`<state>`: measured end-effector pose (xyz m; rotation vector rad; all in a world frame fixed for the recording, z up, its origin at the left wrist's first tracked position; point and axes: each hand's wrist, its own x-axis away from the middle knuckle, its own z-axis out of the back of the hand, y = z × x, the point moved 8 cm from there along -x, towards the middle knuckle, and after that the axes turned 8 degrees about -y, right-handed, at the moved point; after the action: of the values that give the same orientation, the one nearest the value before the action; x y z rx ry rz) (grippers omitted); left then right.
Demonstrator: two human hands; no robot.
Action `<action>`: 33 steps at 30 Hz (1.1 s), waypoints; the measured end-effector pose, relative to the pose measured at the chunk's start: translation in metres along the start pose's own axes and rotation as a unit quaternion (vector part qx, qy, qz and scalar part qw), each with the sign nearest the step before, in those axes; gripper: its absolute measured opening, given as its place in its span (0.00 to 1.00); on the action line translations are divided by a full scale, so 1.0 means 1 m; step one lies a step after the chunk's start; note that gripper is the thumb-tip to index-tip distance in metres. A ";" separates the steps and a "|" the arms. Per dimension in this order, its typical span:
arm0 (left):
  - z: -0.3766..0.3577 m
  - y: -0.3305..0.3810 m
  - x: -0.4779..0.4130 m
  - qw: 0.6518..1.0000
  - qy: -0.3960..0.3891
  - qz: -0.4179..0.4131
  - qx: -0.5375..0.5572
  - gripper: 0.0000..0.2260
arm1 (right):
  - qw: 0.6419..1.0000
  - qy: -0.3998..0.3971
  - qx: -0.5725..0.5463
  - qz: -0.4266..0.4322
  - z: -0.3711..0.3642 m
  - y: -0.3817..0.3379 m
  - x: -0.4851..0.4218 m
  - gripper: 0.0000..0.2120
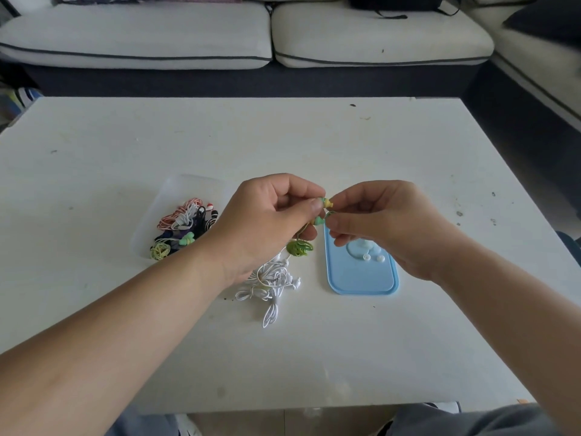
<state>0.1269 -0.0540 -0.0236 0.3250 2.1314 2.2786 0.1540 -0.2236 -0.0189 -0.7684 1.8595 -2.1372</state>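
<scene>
Pale two-cushion sofa with dark piping (135,29), background. White rectangular counter (314,357), marked with specks. Left hand (267,221) and right hand (386,225), raised over the counter's middle, both pinching a green-and-yellow wired earphone set (325,204), its coiled cable hanging below. Clear plastic tub (176,190), left, holding mixed coloured earphones. Light-blue rounded plastic lid (361,284), right. Tangle of white wired earphones (273,284), between tub and lid.
</scene>
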 end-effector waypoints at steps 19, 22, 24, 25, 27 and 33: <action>0.001 0.002 0.001 0.998 0.013 -0.016 -0.055 0.06 | 0.997 0.023 -0.070 -0.016 0.002 0.006 0.000 0.09; 0.001 0.002 0.001 0.998 0.017 -0.015 -0.058 0.06 | 0.997 0.025 -0.075 -0.011 0.001 0.004 0.000 0.09; 0.001 0.003 0.000 0.998 0.015 -0.016 -0.061 0.05 | 0.996 0.029 -0.082 -0.009 0.002 0.004 -0.001 0.09; 0.001 0.003 0.000 0.998 0.014 -0.018 -0.063 0.05 | 0.996 0.031 -0.083 -0.008 0.002 0.004 -0.001 0.08; 0.001 0.003 0.000 0.997 0.013 -0.021 -0.072 0.05 | 0.996 0.033 -0.085 -0.008 0.002 0.004 -0.001 0.08; 0.001 0.004 0.000 0.994 0.014 -0.029 -0.102 0.05 | 0.996 0.033 -0.088 -0.001 0.002 0.005 -0.002 0.07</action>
<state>0.1273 -0.0530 -0.0190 0.2252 1.8714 2.4523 0.1558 -0.2250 -0.0243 -0.7432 2.1036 -2.0432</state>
